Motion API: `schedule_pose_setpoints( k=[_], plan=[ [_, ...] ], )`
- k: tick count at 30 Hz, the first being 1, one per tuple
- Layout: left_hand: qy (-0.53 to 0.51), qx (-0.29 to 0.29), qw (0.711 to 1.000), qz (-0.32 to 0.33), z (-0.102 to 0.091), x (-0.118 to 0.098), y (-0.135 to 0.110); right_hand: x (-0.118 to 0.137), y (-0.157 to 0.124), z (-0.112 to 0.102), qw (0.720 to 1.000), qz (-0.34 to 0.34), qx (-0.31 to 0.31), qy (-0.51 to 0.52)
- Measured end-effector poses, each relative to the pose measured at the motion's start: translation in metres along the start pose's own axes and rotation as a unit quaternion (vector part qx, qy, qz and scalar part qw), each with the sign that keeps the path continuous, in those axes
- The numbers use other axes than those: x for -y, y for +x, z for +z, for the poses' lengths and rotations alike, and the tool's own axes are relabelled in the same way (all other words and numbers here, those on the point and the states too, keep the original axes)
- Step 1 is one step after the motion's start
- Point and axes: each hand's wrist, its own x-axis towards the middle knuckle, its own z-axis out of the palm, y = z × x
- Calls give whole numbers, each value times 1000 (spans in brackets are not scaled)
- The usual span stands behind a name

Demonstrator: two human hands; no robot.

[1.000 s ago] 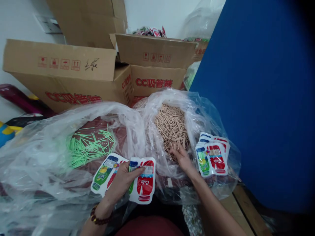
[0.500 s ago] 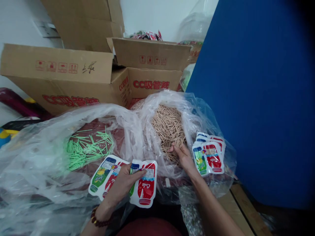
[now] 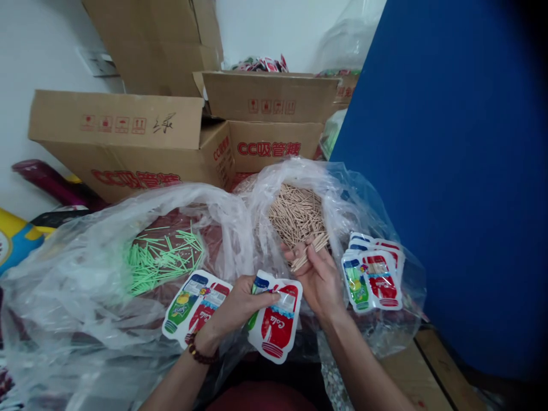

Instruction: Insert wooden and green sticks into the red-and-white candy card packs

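My left hand (image 3: 240,305) is closed on a bottle-shaped pouch (image 3: 278,325) printed red with "Cola" and partly green. Beneath that wrist lies another pouch (image 3: 192,305) with a green and a red bottle picture. My right hand (image 3: 319,277), palm turned up, holds a small bunch of brown candy sticks (image 3: 309,252) between thumb and fingers. It is at the near edge of a heap of brown sticks (image 3: 297,211) in an open clear plastic bag (image 3: 261,217). Green sticks (image 3: 166,260) lie in the plastic bag (image 3: 98,228) on the left.
Right of my right hand is a stack of filled pouches (image 3: 374,279) on plastic. Cardboard boxes (image 3: 145,148) with red print stand behind the bags. A large blue panel (image 3: 440,171) borders the right side. A purple bottle-like object (image 3: 51,180) lies at the left.
My right hand has come up from the brown heap and turned over, now with a bunch of sticks in its fingers. My left hand has moved right with its pouch, towards my right hand.
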Motion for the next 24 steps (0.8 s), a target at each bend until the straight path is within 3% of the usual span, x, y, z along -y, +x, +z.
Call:
schedule_pose_setpoints(
  k=[8, 14, 19, 24],
  plan=[
    [-32, -8, 999, 7, 3, -5, 2, -13, -10, -1, 996, 11, -30, -86],
    [-35, -6, 999, 20, 2, -4, 5, -17, -14, -4, 995, 22, -35, -89],
    [-46, -13, 998, 34, 1, -4, 8, -16, -17, -5, 990, 44, 3, -132],
    [-51, -26, 997, 53, -4, -11, 14, -4, -9, -3, 971, 95, 87, -203]
  ],
)
